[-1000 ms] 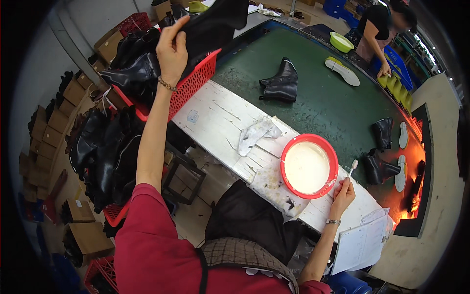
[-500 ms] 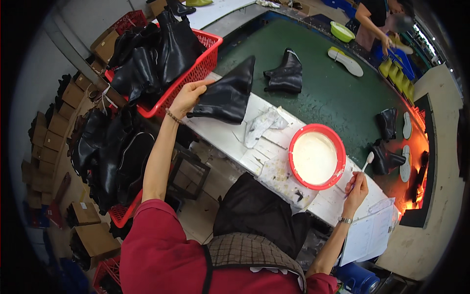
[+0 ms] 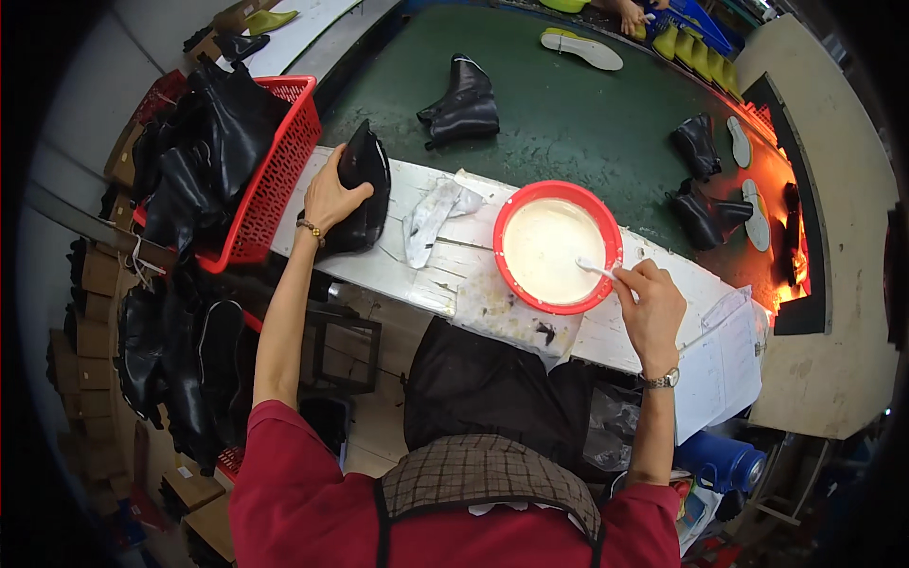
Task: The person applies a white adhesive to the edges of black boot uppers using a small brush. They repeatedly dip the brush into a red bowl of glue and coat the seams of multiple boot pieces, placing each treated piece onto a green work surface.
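My left hand [image 3: 331, 197] is wrapped round a black ankle boot [image 3: 368, 180], which stands tilted on the white bench beside the red basket. Its sole side faces away to the right, edged by a pale line. Pinched in my right hand [image 3: 655, 305] is a thin white-handled brush [image 3: 595, 268]. The brush tip touches the cream-coloured liquid [image 3: 542, 254] inside a red bowl [image 3: 499, 248]. Between the boot and the bowl lies a crumpled, stained white cloth [image 3: 436, 218].
Beyond the bench [image 3: 402, 276] is a green conveyor belt [image 3: 578, 133] carrying a black boot [image 3: 464, 104], a sole [image 3: 582, 49] and more boots. An orange-glowing opening [image 3: 793, 256] is at right. Boots fill the red basket [image 3: 301, 133]. Papers [image 3: 718, 374] hang near my right forearm. Another person's hand [image 3: 629, 15] shows far off.
The boot in my left hand has turned upright and come down onto the bench. My right hand has brought the brush from beside the bowl into the liquid. The view has shifted right.
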A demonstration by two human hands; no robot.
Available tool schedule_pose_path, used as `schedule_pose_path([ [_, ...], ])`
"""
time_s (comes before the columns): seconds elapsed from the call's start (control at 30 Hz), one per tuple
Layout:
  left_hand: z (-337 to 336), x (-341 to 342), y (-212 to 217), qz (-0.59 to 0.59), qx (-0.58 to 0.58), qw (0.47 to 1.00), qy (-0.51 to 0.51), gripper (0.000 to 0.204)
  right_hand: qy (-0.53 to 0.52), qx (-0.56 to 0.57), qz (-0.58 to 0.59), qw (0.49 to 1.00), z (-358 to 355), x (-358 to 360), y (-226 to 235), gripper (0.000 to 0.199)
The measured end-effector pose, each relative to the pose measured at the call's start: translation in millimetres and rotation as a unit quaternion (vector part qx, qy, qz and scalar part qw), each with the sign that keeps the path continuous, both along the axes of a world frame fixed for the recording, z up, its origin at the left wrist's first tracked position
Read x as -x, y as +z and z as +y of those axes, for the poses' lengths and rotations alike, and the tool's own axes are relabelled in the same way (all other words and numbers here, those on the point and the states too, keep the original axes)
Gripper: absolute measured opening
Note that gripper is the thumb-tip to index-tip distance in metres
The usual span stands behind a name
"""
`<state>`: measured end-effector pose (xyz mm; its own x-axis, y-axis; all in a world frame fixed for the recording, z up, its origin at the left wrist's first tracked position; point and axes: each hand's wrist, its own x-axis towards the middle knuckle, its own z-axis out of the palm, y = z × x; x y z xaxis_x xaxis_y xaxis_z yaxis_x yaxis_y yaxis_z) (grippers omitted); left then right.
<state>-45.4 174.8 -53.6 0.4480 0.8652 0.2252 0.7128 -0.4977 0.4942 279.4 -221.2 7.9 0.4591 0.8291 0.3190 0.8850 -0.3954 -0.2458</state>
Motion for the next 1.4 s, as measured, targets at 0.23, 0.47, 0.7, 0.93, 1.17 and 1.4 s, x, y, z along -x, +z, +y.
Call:
schedule_pose_path([
  [0.23, -85.4, -15.7, 86.3, -0.254, 0.358, 0.894, -0.089, 0.027, -0.021, -0.067, 0.163, 0.984, -12.6, -11.3, -5.5, 0.014],
  [0.47, -154.6, -37.7, 95.6, -0.177, 0.602, 0.764, -0.15, 0.035, 0.144, -0.198, 0.234, 0.941, 8.6, -7.2, 23.0, 0.019],
  [0.7, -178.1, -57.2, 113.4, -0.198, 0.641, 0.712, -0.207, 0.043, 0.238, -0.168, 0.162, 0.943, 33.1, -8.1, 30.4, 0.023],
  [0.93, -176.1, -55.1, 122.4, -0.28, 0.443, 0.833, -0.181, 0.035, 0.191, -0.202, 0.172, 0.945, 25.2, 7.9, 18.0, 0.022],
  [1.17, -166.2, -60.9, 116.4, -0.344, 0.352, 0.855, -0.166, 0.03, 0.181, -0.215, 0.265, 0.923, 26.1, 21.0, 17.8, 0.019],
  [1.4, -114.6, -52.9, 76.9, -0.232, 0.128, 0.957, -0.12, 0.061, -0.006, -0.071, 0.156, 0.985, 8.6, -4.2, 2.8, 0.012],
])
